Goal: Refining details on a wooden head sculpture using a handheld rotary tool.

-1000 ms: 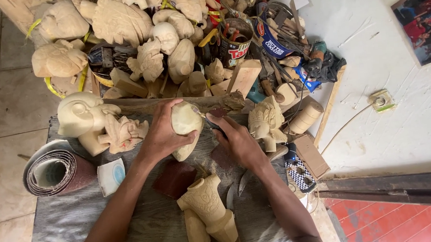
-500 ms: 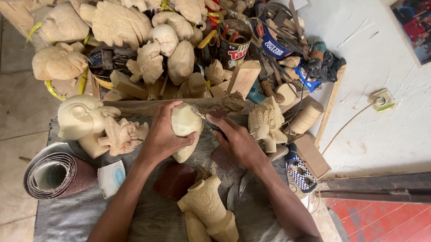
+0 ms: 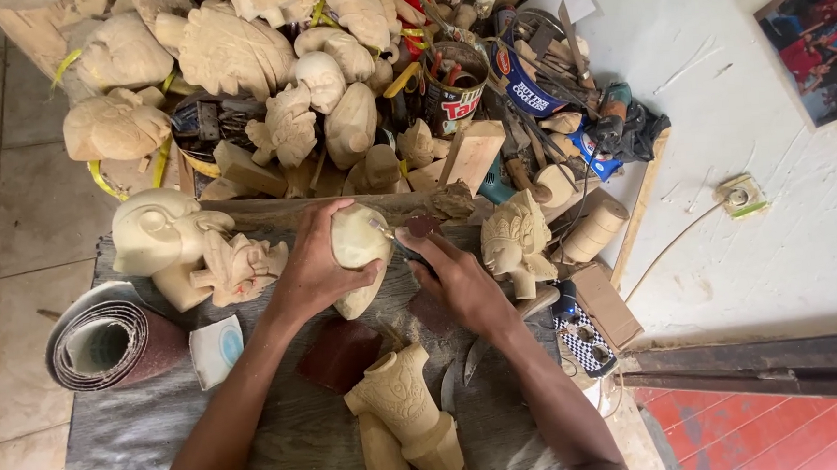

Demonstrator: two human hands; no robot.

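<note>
From the head camera, looking straight down on the work: the left hand (image 3: 312, 270) is wrapped around a pale, smooth, egg-shaped wooden carving (image 3: 357, 258), fingers closed over its upper end and thumb tucked beneath, holding it propped on the grey cloth (image 3: 287, 456) that covers the bench. The right hand (image 3: 460, 279) sits just to the right of that grip, its fingers pinched together on a small dark reddish scrap, sandpaper by the look of it (image 3: 423, 227), pressed against the carving's upper right edge.

Judging by this, the step in hand is smoothing the surface of the piece. The next move would call for a firm left-hand hold while the abrasive works along the curve, and a turn of the carving to bring up a fresh side.

Just below the grip lies another dark sheet (image 3: 341, 354), and nearer the person a carved, patterned wooden figure (image 3: 403, 422) lies on its side. To the left of the gripping hand stand a round-headed carving (image 3: 162, 236) and a small detailed one (image 3: 238, 267); farther left is a roll of sandpaper (image 3: 106, 343). To the right of the right hand stands a carved head (image 3: 514, 241). Beyond the hands is a heap of unfinished carvings (image 3: 233, 53) and a tin of tools (image 3: 453, 88).
</note>
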